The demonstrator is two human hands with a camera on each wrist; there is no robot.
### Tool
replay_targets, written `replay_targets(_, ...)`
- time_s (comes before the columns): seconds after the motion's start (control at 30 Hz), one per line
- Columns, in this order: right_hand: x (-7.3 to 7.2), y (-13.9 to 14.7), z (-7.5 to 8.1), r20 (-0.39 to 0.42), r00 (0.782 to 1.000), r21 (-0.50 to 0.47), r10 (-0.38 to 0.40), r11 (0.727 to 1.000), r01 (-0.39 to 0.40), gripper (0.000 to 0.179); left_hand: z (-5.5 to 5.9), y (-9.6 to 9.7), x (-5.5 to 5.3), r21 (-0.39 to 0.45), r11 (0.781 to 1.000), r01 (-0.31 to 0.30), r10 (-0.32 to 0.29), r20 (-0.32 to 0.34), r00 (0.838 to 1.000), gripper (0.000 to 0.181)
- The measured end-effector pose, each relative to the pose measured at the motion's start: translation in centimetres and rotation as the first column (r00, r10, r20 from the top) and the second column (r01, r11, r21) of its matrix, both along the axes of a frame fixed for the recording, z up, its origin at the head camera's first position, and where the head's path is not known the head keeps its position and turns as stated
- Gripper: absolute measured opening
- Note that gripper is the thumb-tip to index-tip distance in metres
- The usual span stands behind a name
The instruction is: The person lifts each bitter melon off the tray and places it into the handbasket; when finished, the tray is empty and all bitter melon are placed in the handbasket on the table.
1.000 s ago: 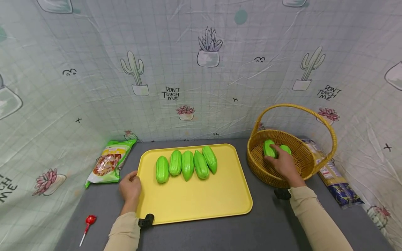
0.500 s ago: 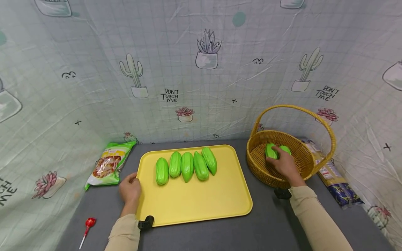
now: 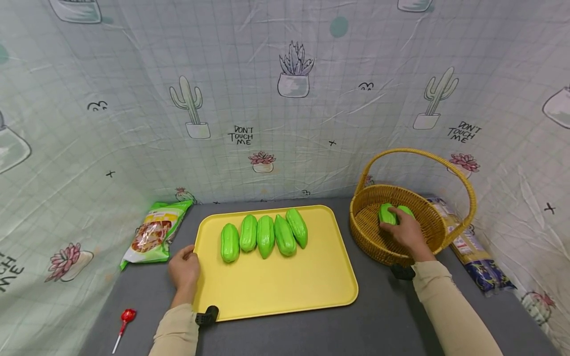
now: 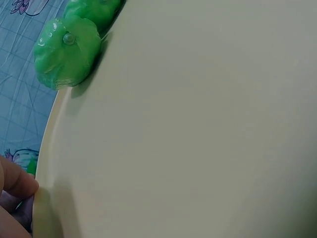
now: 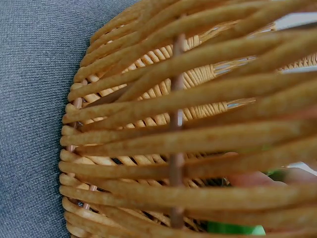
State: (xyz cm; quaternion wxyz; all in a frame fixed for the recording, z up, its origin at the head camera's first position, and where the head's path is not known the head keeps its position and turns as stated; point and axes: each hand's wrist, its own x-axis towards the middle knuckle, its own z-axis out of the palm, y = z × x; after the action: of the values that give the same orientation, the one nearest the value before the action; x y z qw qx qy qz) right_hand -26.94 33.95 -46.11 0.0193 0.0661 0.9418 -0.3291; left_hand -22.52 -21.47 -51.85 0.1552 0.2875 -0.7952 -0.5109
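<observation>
In the head view my right hand (image 3: 404,231) reaches into the wicker basket (image 3: 371,247) and holds a ribbed green papaya (image 3: 386,213) between thumb and fingers. Another green papaya (image 3: 406,211) lies beside it, partly hidden by the hand. The right wrist view looks through the basket's weave (image 5: 148,168), so little of the hand shows. My left hand (image 3: 184,267) grips the left rim of the yellow tray (image 3: 276,289); its fingertips (image 4: 25,186) show at that edge in the left wrist view. Several green papayas (image 3: 265,237) lie in a row on the tray's far half.
A green and white snack bag (image 3: 156,232) lies left of the tray. Nearer the front left is a red lollipop (image 3: 127,316). Noodle packets (image 3: 474,252) lie right of the basket, whose tall handle (image 3: 416,151) arches over it. A patterned curtain (image 3: 267,113) hangs behind the table.
Inside the basket, my right hand has shifted the papaya slightly right, closer to the other one. The left hand stays at the tray rim. The head view tilted slightly.
</observation>
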Motion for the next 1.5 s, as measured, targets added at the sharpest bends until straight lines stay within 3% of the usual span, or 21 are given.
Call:
replay_targets(0.73,0.3,-0.1,0.0,-0.013,0.999,0.04,0.046,0.998,-0.045,0.062,0.2,0.0,0.2,0.012,1.0,0.004,-0.004,0.0,1.0,0.04)
replay_targets(1.03,0.6,-0.4,0.1,0.004,0.999,0.1,0.052,0.994,-0.052,0.063,0.1,0.0,0.2,0.014,1.0,0.005,-0.005,0.004,1.0,0.04)
replay_targets(1.5,2.0,-2.1,2.4,-0.1,0.995,0.123,0.016,0.992,-0.004,0.064,0.4,0.3,0.4,-0.002,1.0,-0.002,0.002,0.006,1.0,0.04)
